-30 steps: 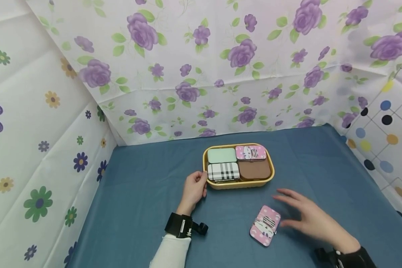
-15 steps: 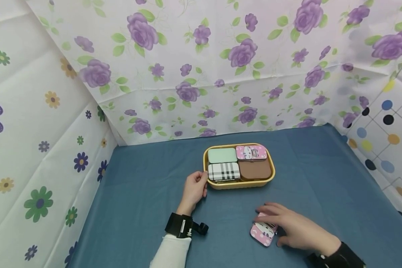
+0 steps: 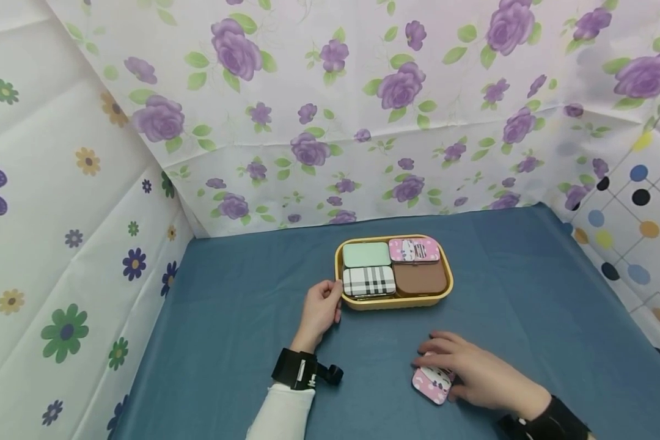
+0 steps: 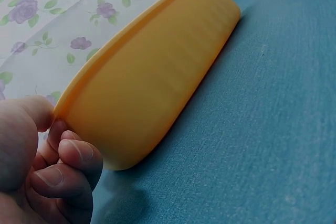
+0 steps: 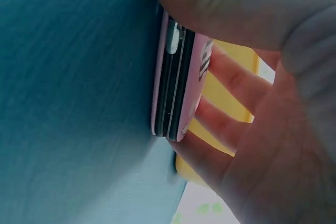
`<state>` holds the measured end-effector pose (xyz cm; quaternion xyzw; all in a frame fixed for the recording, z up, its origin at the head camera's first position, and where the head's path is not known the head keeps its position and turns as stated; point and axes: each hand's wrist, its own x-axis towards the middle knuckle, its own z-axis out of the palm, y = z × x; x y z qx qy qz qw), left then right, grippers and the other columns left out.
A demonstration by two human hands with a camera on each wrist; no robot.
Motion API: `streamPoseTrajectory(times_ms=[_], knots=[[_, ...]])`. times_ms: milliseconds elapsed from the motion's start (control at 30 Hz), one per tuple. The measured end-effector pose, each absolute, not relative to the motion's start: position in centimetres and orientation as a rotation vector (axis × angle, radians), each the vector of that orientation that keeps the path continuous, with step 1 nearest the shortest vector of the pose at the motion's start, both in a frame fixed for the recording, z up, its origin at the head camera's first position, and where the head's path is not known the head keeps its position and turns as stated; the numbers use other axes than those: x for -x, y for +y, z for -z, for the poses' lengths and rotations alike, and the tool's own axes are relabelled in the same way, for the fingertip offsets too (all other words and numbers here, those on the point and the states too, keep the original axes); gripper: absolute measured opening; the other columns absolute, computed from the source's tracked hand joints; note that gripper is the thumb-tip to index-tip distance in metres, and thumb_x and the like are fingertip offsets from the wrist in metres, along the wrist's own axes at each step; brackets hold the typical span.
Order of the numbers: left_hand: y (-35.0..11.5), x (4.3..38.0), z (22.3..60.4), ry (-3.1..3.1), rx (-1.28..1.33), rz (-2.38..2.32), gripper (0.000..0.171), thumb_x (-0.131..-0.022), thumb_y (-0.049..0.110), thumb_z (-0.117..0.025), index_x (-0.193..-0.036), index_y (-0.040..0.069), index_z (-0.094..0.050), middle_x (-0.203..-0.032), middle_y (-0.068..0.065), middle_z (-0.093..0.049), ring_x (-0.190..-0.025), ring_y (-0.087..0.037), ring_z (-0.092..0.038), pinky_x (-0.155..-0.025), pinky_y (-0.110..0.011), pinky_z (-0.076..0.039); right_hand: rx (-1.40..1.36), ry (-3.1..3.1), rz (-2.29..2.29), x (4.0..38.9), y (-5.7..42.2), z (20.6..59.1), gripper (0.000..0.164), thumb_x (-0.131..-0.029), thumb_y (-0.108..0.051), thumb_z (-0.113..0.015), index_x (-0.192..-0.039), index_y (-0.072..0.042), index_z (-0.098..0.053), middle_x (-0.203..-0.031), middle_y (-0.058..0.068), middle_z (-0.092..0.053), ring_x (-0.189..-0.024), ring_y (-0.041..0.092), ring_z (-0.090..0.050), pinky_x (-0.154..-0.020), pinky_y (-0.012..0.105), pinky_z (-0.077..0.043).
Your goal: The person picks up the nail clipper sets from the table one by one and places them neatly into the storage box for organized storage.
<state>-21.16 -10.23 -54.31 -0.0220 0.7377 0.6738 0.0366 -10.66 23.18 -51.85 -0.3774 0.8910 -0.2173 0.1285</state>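
In the head view my left hand (image 3: 317,311) pinches the left front rim of a shallow yellow plastic basket (image 3: 396,304). Seen from the left wrist, thumb and forefinger hold the edge of its smooth wall (image 4: 147,77). Across to the right, my right hand (image 3: 475,373) grips a small pink hinged case (image 3: 432,386) with a cartoon print, its thumb on the near edge and fingers around the far side. That case lies tilted on the blue cloth, partly hidden by the fingers. In the right wrist view a metal clasp (image 5: 173,38) shows on its dark-seamed side.
Inside the basket sit a mint green case (image 3: 366,255), a black-and-white plaid case (image 3: 369,281), a brown case (image 3: 420,278) and another pink printed case (image 3: 414,250). Blue cloth (image 3: 242,318) covers the table, with a flowered curtain (image 3: 308,110) behind.
My right hand has moved left from beside the pink case, come over it, and closed its thumb and fingers on its edges. My left hand has stayed at the basket rim.
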Motion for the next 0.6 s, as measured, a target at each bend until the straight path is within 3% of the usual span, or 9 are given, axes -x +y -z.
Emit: streamPoseTrajectory(times_ms=[233, 600], knots=[[-10.05, 21.19, 54.08, 2.274, 0.099, -2.040, 0.036, -0.114, 0.022, -0.057, -0.088, -0.003, -0.061, -0.066, -0.004, -0.051, -0.045, -0.016, -0.044, -0.046, -0.025, -0.035, 1.067, 2.604, 0.621, 10.80, 23.07, 51.87, 0.074, -0.082, -0.010, -0.093, -0.144, -0.039, -0.064, -0.139, -0.014, -0.058, -0.134, 0.022, -0.052, -0.103, 0.056, -0.050], [-10.30, 21.18, 54.46, 2.267, 0.073, -2.062, 0.040, -0.112, 0.034, -0.062, -0.093, -0.001, -0.065, -0.068, -0.003, -0.055, -0.046, -0.017, -0.049, -0.046, -0.027, -0.040, 1.005, 2.626, 0.633, 10.54, 23.24, 51.74, 0.071, -0.083, -0.012, -0.092, -0.143, -0.040, -0.065, -0.137, -0.016, -0.058, -0.130, 0.019, -0.052, -0.099, 0.050, -0.052]])
